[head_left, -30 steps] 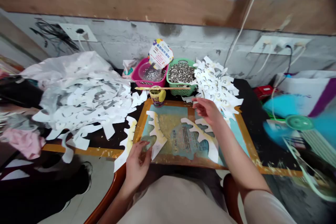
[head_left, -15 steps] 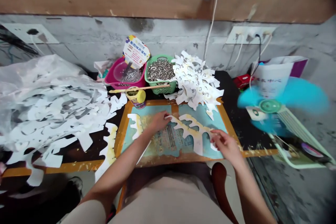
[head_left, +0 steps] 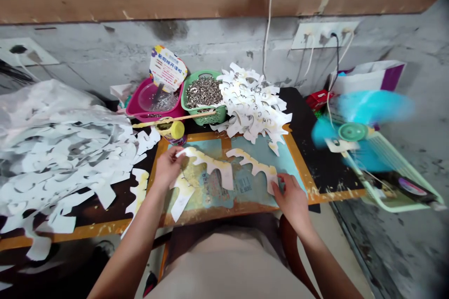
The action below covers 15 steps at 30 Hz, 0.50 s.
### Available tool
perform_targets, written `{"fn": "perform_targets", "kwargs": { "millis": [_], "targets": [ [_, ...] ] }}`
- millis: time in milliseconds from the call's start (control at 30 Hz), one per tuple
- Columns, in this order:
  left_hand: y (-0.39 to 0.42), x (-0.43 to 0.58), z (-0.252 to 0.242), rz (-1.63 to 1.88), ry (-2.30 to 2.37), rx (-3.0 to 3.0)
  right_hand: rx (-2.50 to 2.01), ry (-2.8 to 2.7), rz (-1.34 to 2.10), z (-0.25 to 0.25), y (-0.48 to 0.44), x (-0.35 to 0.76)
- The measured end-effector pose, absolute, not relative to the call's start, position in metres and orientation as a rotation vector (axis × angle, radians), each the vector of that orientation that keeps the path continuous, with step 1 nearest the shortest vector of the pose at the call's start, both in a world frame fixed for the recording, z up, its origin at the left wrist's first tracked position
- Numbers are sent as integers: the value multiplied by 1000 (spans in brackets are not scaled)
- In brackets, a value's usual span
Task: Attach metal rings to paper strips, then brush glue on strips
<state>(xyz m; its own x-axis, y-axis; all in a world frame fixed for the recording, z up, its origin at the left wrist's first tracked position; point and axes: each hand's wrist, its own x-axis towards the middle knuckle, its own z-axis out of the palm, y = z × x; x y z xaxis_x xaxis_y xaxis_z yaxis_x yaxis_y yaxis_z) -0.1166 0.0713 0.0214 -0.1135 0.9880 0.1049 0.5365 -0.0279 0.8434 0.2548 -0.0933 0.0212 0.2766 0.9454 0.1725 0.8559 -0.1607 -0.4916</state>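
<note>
My left hand (head_left: pixel 167 167) rests at the left of a blue glue-smeared board, its fingers pinching the end of a scalloped white paper strip (head_left: pixel 212 163). My right hand (head_left: pixel 290 199) is at the front right of the board, with its fingertips against the lower end of a second white strip (head_left: pixel 254 163). The two strips lie nearly end to end. A third paper piece (head_left: pixel 183 198) lies below my left hand. The board (head_left: pixel 224 208) has an orange wooden frame, and yellow glue marks its surface.
Behind the board stand a yellow-capped glue bottle (head_left: pixel 171 131), a pink basket (head_left: pixel 140 112), and a green basket of metal rings (head_left: pixel 205 96). Paper cutouts are heaped at the back (head_left: pixel 254 105) and left (head_left: pixel 66 159). A spinning blue fan (head_left: pixel 358 131) stands right.
My left hand has moved from the board's front to its left side, and my right hand has moved from the back to the front right. The strips now lie across the board, and the view has shifted.
</note>
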Motion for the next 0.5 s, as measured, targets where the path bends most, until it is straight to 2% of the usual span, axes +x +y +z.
{"fn": "perform_targets", "kwargs": {
  "millis": [100, 200, 367, 500],
  "targets": [
    [75, -118, 32, 1030, 1986, 1902, -2084, -1654, 26, 12, -86, 254],
    [56, -90, 43, 1094, 2058, 2156, -2056, -1635, -47, 12, -81, 256],
    [2, -16, 44, 900, 1516, 2227, -1881, -1662, -82, 28, -59, 265],
    [-17, 17, 39, 779, 1321, 2204, -1677, -1864, 61, 34, -19, 265]
  ]
}}
